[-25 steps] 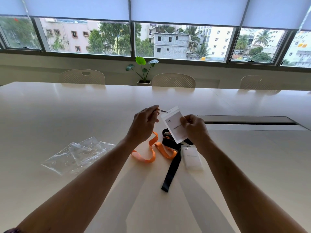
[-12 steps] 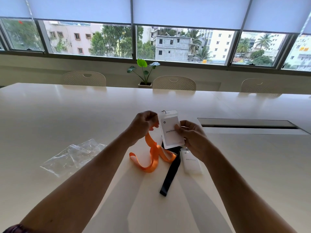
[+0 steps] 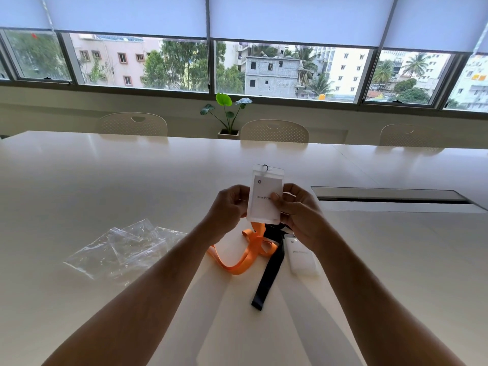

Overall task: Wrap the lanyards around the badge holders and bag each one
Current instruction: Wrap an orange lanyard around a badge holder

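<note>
A clear badge holder (image 3: 264, 196) with a white name card stands upright above the table, a metal ring at its top. My right hand (image 3: 298, 210) pinches its right edge, thumb on the card face. My left hand (image 3: 228, 210) grips its left edge from behind. An orange lanyard (image 3: 245, 256) hangs from behind the holder and loops on the table. A black lanyard (image 3: 269, 276) lies beside it, joined to a second badge holder (image 3: 302, 257) flat on the table.
Several clear plastic bags (image 3: 124, 248) lie crumpled on the white table (image 3: 79, 180) to the left. A cable slot (image 3: 390, 198) is recessed at the right. Chairs and a small potted plant (image 3: 228, 114) stand beyond the far edge.
The badge holder has turned upright and squared to the camera. My left hand has left the clip end and come against the holder's left edge; the orange lanyard has bunched up under it.
</note>
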Motion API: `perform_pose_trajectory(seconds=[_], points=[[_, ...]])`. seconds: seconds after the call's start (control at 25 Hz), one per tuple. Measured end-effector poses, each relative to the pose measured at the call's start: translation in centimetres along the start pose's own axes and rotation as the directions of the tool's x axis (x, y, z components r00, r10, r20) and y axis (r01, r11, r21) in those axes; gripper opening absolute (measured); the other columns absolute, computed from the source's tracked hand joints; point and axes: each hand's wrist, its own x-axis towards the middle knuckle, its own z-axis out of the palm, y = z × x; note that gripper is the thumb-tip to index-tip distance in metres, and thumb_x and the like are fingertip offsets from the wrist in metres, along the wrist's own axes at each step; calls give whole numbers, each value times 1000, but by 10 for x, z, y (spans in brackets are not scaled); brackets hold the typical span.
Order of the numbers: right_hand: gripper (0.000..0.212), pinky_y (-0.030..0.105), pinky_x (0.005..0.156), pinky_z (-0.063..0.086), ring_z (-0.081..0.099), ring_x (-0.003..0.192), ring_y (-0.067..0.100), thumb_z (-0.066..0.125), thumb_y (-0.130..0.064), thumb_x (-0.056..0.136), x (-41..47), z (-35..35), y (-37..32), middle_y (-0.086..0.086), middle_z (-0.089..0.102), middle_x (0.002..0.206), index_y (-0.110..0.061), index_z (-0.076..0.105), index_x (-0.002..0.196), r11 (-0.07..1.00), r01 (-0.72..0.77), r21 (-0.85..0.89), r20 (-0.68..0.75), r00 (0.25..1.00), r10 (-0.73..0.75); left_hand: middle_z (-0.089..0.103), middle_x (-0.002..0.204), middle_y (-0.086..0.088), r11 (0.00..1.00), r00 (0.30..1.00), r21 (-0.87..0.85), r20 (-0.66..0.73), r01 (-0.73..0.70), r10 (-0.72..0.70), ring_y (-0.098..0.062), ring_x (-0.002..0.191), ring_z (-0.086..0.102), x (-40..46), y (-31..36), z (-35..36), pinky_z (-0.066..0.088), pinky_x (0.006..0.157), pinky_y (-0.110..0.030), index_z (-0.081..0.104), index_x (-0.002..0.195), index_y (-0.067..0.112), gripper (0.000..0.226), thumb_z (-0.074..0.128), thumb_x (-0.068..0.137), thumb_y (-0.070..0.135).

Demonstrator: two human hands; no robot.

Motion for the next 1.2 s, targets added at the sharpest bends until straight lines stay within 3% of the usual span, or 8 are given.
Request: perform_pose_trajectory(seconds=[0.24, 0.36, 0.48, 0.6, 0.88, 1.04, 1.12, 1.2], points=[[25, 45, 76, 60, 70, 100, 28, 64, -6, 84, 5, 2, -8, 8, 75, 101, -11, 56, 107, 995, 61, 82, 9, 998, -62, 63, 96, 13, 975, 997, 210, 40, -78, 71, 1, 87, 65, -2, 3, 2, 52, 66, -10, 59, 109, 18, 31, 65, 87, -3], [19, 37, 73, 60, 71, 97, 23, 60, -1, 90, 13, 3, -19, 5, 75, 97, -13, 57, 104, 989, 131, 73, -42, 991, -128, 67, 95, 2, 972, 998, 232, 53, -41, 30, -15, 91, 68, -2, 2, 6, 56, 72, -19, 60, 109, 15, 30, 63, 86, -3], [20, 39, 78, 60, 70, 99, 23, 64, -2, 89, 24, 5, -34, 10, 73, 103, -13, 57, 104, 985, 167, -45, -122, 978, -172, 71, 94, -8, 981, 1000, 193, 12, 2, -5, -21, 91, 70, -2, 3, 7, 56, 83, -28, 64, 100, 11, 17, 62, 88, -1], [20, 40, 81, 60, 68, 100, 26, 65, -3, 89, 35, 7, -40, 14, 71, 108, -14, 56, 103, 975, 167, -147, -215, 957, -196, 72, 93, -6, 986, 997, 161, 65, 31, -42, -15, 87, 72, -3, 7, 10, 57, 80, -25, 65, 97, 12, 12, 61, 91, 3], [18, 34, 75, 60, 68, 93, 22, 69, -8, 88, 46, -3, -24, 1, 70, 95, -21, 58, 94, 939, 169, -301, -343, 899, -272, 68, 89, -7, 989, 976, 123, 191, 81, -104, -19, 78, 71, -16, 18, 19, 59, 71, -27, 62, 97, 14, 16, 50, 97, 3], [22, 26, 63, 59, 67, 87, 18, 68, -10, 89, 43, -9, -9, -5, 68, 92, -26, 53, 90, 915, 144, -377, -346, 894, -283, 67, 85, -10, 987, 959, 139, 258, 86, -120, -22, 73, 69, -19, 28, 16, 59, 71, -33, 63, 98, 9, 13, 50, 98, 6], [21, 23, 54, 57, 68, 80, 15, 67, -12, 91, 40, -10, 0, -3, 69, 92, -26, 52, 95, 904, 128, -408, -315, 910, -270, 67, 83, -9, 985, 948, 138, 287, 100, -136, -20, 70, 67, -18, 34, 13, 58, 68, -33, 64, 98, 6, 11, 53, 97, 9], [22, 25, 54, 58, 70, 77, 16, 68, -16, 90, 38, -10, 9, 1, 71, 94, -25, 52, 103, 852, 101, -514, -281, 918, -279, 67, 80, -9, 982, 950, 167, 285, 85, -131, -17, 64, 64, -16, 40, 9, 54, 62, -28, 65, 97, 3, 13, 57, 96, 12]])
